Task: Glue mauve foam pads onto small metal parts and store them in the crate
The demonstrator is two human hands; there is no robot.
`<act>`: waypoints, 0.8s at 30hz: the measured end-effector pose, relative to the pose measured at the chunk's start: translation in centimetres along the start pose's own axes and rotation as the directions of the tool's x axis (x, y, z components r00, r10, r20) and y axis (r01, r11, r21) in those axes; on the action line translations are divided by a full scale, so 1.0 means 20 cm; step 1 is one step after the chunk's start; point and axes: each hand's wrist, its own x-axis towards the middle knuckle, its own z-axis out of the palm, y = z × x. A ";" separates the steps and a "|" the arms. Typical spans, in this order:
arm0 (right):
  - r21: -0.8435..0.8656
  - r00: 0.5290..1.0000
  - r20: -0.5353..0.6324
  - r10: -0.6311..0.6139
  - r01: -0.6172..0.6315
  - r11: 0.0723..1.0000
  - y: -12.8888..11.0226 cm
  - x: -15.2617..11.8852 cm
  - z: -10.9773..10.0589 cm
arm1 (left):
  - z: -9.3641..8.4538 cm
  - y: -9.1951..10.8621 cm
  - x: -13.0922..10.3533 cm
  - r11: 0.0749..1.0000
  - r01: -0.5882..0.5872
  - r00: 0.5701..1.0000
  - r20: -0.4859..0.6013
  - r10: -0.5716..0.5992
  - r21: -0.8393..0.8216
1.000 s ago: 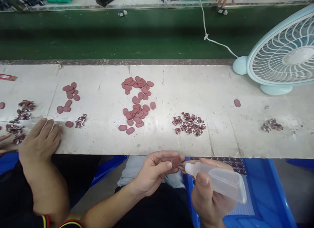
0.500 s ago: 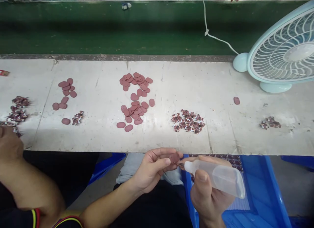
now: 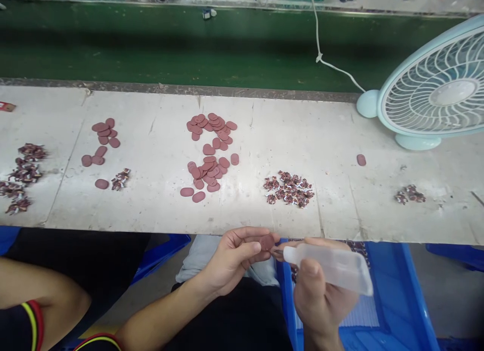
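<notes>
We hold a small reddish-brown disc (image 3: 267, 241) in our left hand (image 3: 234, 257), just below the near edge of the table (image 3: 340, 154), over our lap. It looks thin, light and slightly flexible, like rubber or foam, so we judge it needs only a gentle pinch by its rim, leaving the flat face bare. Our left fingers (image 3: 245, 250) are clamped on it: the thumb presses from below and the forefinger curls over the top, with the face turned toward the bottle.

Our right hand (image 3: 317, 295) is wrapped around a soft clear squeeze bottle (image 3: 333, 268), thumb on its side. Its thin nozzle (image 3: 280, 251) points left and sits at or just beside the disc's right edge; we cannot tell whether it touches. The bottle likely yields to light pressure, so a gentle squeeze should do.

On the table, a heap of loose discs (image 3: 209, 152) lies near the middle, with small printed pieces (image 3: 289, 188) to its right.
</notes>
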 end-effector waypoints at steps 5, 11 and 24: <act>0.296 0.997 0.051 0.054 -0.066 0.953 -0.12 0.25 -0.08 | -0.01 0.02 0.00 0.999 -0.047 0.998 0.049 0.048 -0.014; 0.748 0.700 0.612 0.367 -0.664 0.019 -0.09 0.79 -0.36 | -0.02 0.03 -0.02 0.998 -0.054 0.996 0.065 0.055 -0.014; -0.730 0.998 -0.032 0.051 -0.059 0.681 -0.08 0.33 -0.87 | -0.10 0.06 -0.02 0.994 -0.056 0.998 0.018 0.054 0.091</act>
